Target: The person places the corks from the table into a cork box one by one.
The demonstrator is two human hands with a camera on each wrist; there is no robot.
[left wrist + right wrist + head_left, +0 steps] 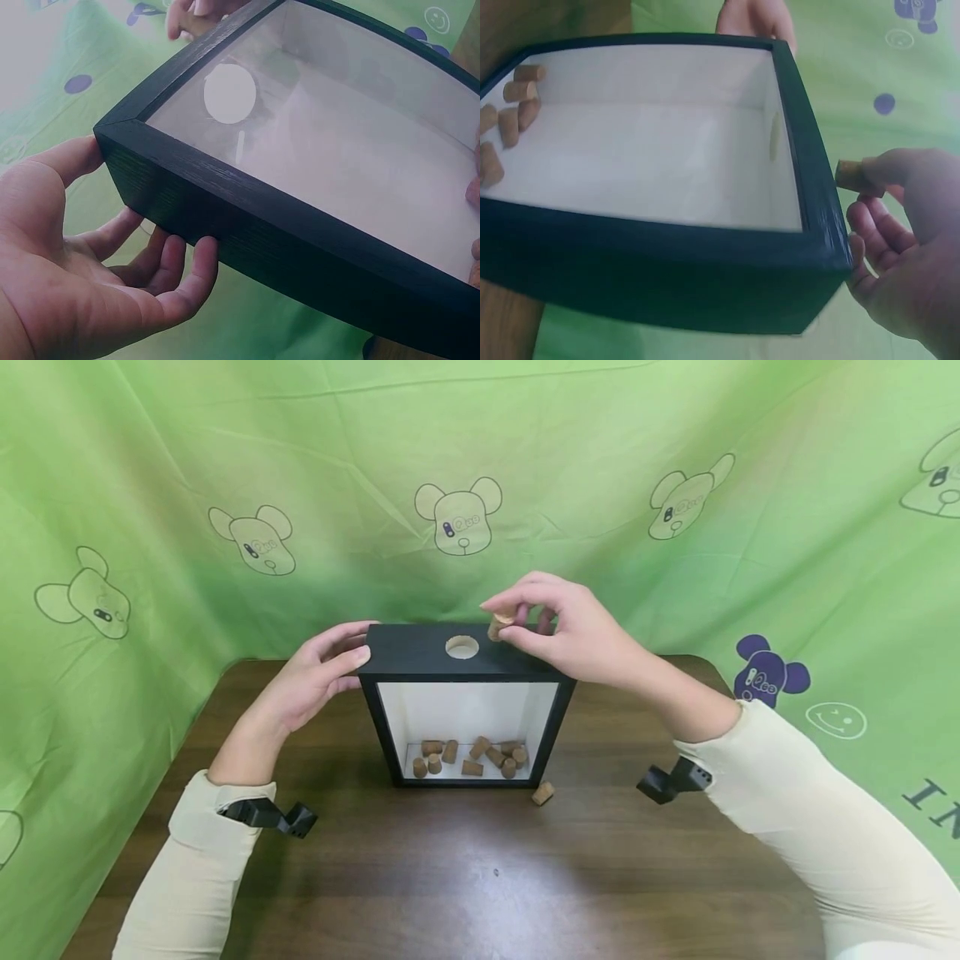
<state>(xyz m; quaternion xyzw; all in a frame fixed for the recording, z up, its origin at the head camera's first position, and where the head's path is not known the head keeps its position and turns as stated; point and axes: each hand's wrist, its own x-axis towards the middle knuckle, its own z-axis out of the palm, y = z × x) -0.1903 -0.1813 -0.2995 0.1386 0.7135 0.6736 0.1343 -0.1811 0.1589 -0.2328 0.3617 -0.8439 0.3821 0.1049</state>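
Note:
A black-framed shadow box (408, 652) with a clear front stands upright on the table, a round hole (462, 647) in its top edge. My left hand (318, 675) grips the box's upper left corner, thumb and fingers spread over the corner and side. Between thumb and fingers, my right hand (570, 627) pinches a cork (851, 176) just right of the hole, close over the top edge. Inside, several corks (472, 768) lie scattered on the white floor of the box. Another cork (542, 793) lies on the table by the lower right corner.
The brown wooden table (480, 877) spreads out in front of the box. Behind and to both sides hangs a green cloth (360, 452) printed with mouse heads. Black camera mounts sit at both wrists, over cream sleeves (787, 793).

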